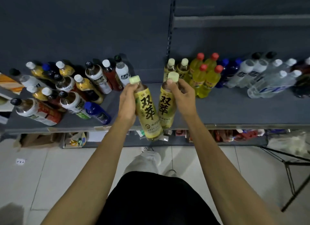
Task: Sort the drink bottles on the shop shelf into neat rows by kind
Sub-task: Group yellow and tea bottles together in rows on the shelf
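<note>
My left hand (127, 105) grips a yellow-labelled tea bottle (147, 110) with a pale green cap by its neck, held above the shelf's front edge. My right hand (182, 97) grips a second tea bottle of the same kind (166, 109) near its cap. Both bottles tilt toward each other, bases close together. Two matching tea bottles (177, 67) stand at the back of the grey shelf (234, 110), just right of the upright post. Beside them stand red-capped yellow bottles (207, 75), blue bottles (226, 70) and clear water bottles (271, 78) in rows.
On the left half of the shelf several mixed bottles (67, 88) stand unsorted, among them a blue-capped one (97, 112) near the front. A lower shelf holds boxes (73, 139) and packets. A black metal rack (293, 174) stands on the tiled floor at right.
</note>
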{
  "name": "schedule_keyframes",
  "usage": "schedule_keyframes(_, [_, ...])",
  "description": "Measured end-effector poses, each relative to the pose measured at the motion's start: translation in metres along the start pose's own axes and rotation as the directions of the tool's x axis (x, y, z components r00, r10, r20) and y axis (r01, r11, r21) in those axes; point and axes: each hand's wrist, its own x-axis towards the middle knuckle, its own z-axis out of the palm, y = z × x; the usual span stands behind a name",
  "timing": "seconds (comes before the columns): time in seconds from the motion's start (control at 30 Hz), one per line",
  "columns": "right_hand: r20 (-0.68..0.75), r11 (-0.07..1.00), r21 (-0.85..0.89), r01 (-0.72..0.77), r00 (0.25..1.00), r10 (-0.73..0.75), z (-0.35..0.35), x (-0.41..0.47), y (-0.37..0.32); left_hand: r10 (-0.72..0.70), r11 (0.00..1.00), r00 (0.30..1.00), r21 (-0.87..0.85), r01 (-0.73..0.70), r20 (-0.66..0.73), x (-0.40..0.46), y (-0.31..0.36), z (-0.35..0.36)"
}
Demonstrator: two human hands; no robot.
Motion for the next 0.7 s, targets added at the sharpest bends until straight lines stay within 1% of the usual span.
schedule_keyframes(0.13, [0.016, 0.999, 0.034, -0.001, 1.000, 0.001, -0.018, -0.022, -0.008, -0.041, 0.999, 0.997, -0.006, 0.042, 0.060, -0.019, -0.003, 0.022])
schedule_keyframes(0.27, [0.016, 0.997, -0.012, -0.070, 0.997, 0.070, -0.030, -0.024, -0.006, 0.040, 0.999, 0.988, 0.000, -0.041, 0.151, -0.023, -0.006, 0.034])
schedule_keyframes(0.37, [-0.034, 0.989, -0.010, -0.149, 0.988, 0.149, -0.036, -0.014, 0.006, 0.017, 1.000, 0.985, -0.023, -0.013, 0.170, -0.010, -0.008, 0.038])
schedule_keyframes(0.43, [-0.066, 0.983, -0.035, -0.182, 0.982, 0.180, -0.036, -0.001, 0.013, -0.001, 1.000, 0.984, -0.016, 0.004, 0.176, 0.005, -0.007, 0.039])
schedule_keyframes(0.5, [-0.062, 0.980, -0.074, -0.187, 0.981, 0.183, -0.032, 0.019, 0.019, -0.004, 1.000, 0.981, 0.019, 0.000, 0.192, 0.023, -0.006, 0.042])
schedule_keyframes(0.63, [-0.042, 0.982, -0.150, -0.116, 0.993, 0.111, -0.023, 0.075, 0.009, 0.008, 0.996, 0.980, 0.091, -0.026, 0.198, 0.059, -0.003, 0.050])
schedule_keyframes(0.7, [-0.008, 0.981, -0.147, -0.122, 0.992, 0.123, -0.017, 0.100, 0.000, -0.013, 0.992, 0.978, 0.125, -0.014, 0.209, 0.075, -0.002, 0.054])
